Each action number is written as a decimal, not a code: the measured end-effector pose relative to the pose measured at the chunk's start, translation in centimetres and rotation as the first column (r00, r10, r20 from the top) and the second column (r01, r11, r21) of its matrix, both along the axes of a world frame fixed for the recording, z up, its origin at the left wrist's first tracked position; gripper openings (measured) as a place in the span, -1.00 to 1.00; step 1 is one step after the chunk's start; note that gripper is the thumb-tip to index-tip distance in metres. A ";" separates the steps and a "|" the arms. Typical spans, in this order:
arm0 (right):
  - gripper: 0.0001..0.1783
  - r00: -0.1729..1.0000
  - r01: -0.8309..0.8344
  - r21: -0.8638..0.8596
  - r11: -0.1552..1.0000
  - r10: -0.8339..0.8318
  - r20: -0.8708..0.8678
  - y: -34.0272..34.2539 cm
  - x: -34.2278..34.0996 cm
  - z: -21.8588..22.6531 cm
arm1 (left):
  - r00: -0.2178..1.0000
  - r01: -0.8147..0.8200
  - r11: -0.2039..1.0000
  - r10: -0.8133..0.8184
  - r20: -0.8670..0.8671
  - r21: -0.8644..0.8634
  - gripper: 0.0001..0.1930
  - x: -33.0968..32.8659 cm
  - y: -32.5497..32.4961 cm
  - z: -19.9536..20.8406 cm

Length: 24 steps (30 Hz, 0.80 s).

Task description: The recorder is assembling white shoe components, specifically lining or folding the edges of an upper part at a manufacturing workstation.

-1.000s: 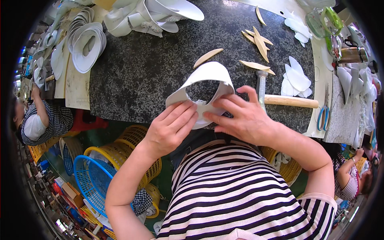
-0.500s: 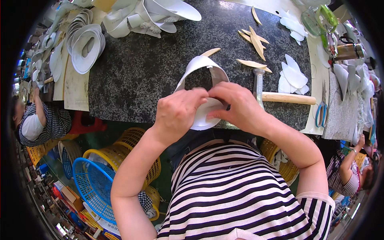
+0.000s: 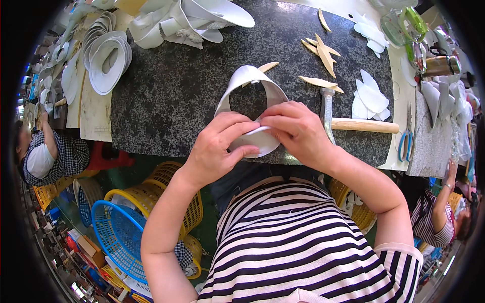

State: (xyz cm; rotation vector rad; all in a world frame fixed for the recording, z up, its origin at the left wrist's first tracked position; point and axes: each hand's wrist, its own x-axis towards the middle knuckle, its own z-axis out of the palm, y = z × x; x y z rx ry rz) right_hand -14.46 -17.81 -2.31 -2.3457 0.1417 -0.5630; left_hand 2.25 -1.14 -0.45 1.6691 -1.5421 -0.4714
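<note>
In the head view, we see both hands partly closed on a looped white piece [image 3: 247, 74]: the left hand [image 3: 215, 141] and the right hand [image 3: 298, 130] pinch its near part, fingertips almost meeting. We have the piece at the near edge of the speckled dark counter [image 3: 161, 108]. Just right of it lies a wooden-handled hammer [image 3: 364, 124]; beyond, we see tan crescent-shaped pieces [image 3: 326, 56], and farther right, blue-handled scissors [image 3: 405, 145].

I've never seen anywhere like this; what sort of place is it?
Likely a handwork workshop: a hammer lies on the speckled worktop, white ring pieces are stacked at its left, and scissors lie at its right.
</note>
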 end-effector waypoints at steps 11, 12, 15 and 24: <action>-0.81 0.997 0.024 -0.041 0.999 -0.027 -0.071 0.2 0.8 0.3 | 0.970 -0.050 0.992 0.075 0.231 -0.112 -0.81 0.2 -1.3 -1.3; -0.82 0.999 -0.007 -0.045 0.999 0.005 -0.047 0.1 0.5 0.3 | 0.968 -0.006 0.990 0.042 0.247 -0.144 -0.81 0.3 -1.0 -1.3; -0.71 0.982 -0.148 -0.199 0.969 0.120 -0.148 0.1 -1.4 1.0 | 0.883 0.193 0.965 -0.092 0.461 -0.177 -0.73 0.5 0.8 -1.2; -0.23 0.895 -0.325 -0.321 0.890 0.180 -0.407 2.6 -5.2 0.7 | 0.780 0.234 0.941 -0.332 0.531 0.244 -0.39 -0.1 6.4 -2.7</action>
